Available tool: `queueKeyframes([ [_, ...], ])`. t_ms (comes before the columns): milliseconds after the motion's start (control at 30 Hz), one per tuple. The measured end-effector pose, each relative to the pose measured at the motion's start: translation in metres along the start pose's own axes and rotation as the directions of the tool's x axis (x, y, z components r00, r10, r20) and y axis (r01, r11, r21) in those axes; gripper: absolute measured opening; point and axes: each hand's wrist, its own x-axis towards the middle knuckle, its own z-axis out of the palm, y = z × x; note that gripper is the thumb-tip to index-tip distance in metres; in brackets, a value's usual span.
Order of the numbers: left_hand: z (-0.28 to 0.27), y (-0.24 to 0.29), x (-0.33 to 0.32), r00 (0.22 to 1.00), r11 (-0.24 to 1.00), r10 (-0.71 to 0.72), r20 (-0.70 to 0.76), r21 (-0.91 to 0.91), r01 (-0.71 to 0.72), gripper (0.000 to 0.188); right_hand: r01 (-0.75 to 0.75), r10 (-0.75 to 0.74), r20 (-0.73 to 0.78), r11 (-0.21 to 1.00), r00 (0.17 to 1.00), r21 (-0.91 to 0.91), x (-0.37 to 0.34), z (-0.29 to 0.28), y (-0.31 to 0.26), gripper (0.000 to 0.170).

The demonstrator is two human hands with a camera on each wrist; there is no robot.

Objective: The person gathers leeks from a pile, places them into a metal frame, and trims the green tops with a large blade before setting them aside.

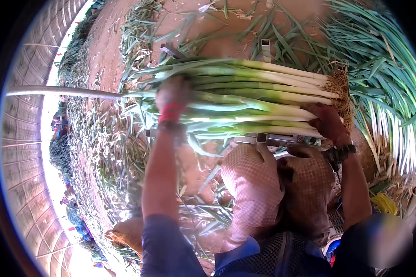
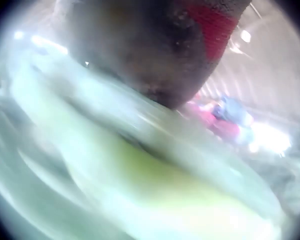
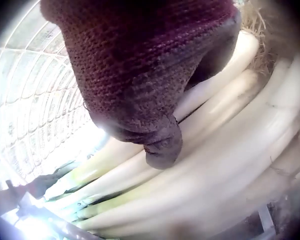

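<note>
A row of long leeks (image 1: 263, 95) lies side by side across a metal frame (image 1: 261, 138), with white shanks and roots (image 1: 339, 92) to the right and green leaves to the left. My left hand (image 1: 172, 94), gloved and blurred, is on the green leaves; I cannot tell how its fingers lie. In the left wrist view the glove (image 2: 140, 50) overlaps a pale green stalk (image 2: 155, 170). My right hand (image 1: 327, 121), in a dark reddish glove, holds a white shank near the roots. The right wrist view shows its thumb (image 3: 164, 150) against the shanks, the other fingers partly hidden.
A large heap of leeks (image 1: 379, 69) lies on the right. Leaf scraps (image 1: 111, 152) litter the soil at left, and a pale pole (image 1: 64, 91) reaches in there. My knees (image 1: 254, 184) are close below the frame. A yellow bundle (image 1: 384, 203) lies at lower right.
</note>
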Motion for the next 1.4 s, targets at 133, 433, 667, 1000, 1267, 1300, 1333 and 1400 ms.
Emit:
queueKeyframes([
  [133, 0.103, -0.22, 0.047, 0.928, 0.894, -0.364, 0.074, -0.252, 0.371, 0.072, 0.012, -0.008, -0.03, 0.991, 1.0, 0.134, 0.002, 0.005, 0.004, 0.052],
  [433, 0.002, 0.015, -0.073, 0.869, 0.81, 0.292, -0.4, -0.379, -0.447, 0.05, -0.132, 0.114, 0.098, 0.971, 0.989, 0.199, 0.008, -0.012, -0.003, 0.052],
  [667, 0.013, 0.07, -0.077, 0.82, 0.814, 0.527, -0.225, -0.143, -0.563, 0.063, -0.026, 0.057, -0.143, 0.978, 0.988, 0.208, 0.002, -0.047, -0.02, 0.043],
  [1000, 0.023, 0.098, -0.131, 0.783, 0.781, 0.62, -0.056, -0.061, -0.622, 0.051, 0.026, -0.003, -0.088, 0.965, 0.996, 0.263, -0.046, 0.011, 0.005, 0.035],
  [1267, 0.07, 0.107, -0.142, 0.788, 0.804, 0.562, -0.25, -0.058, -0.592, 0.059, 0.047, 0.019, -0.275, 0.972, 0.961, 0.231, -0.047, 0.026, 0.003, 0.029],
  [1300, 0.06, 0.107, -0.143, 0.788, 0.792, 0.572, -0.229, -0.095, -0.603, 0.059, -0.032, 0.223, -0.113, 0.557, 0.968, 0.83, -0.049, 0.048, 0.012, 0.025],
  [1333, 0.062, 0.101, -0.145, 0.781, 0.77, 0.587, -0.213, -0.152, -0.62, 0.058, 0.196, 0.085, -0.305, 0.601, 0.948, 0.775, -0.05, 0.078, 0.035, 0.024],
  [1400, 0.052, 0.118, -0.151, 0.76, 0.764, 0.608, -0.228, -0.092, -0.639, 0.058, -0.004, 0.239, -0.115, 0.446, 0.964, 0.895, -0.06, 0.06, 0.027, 0.026],
])
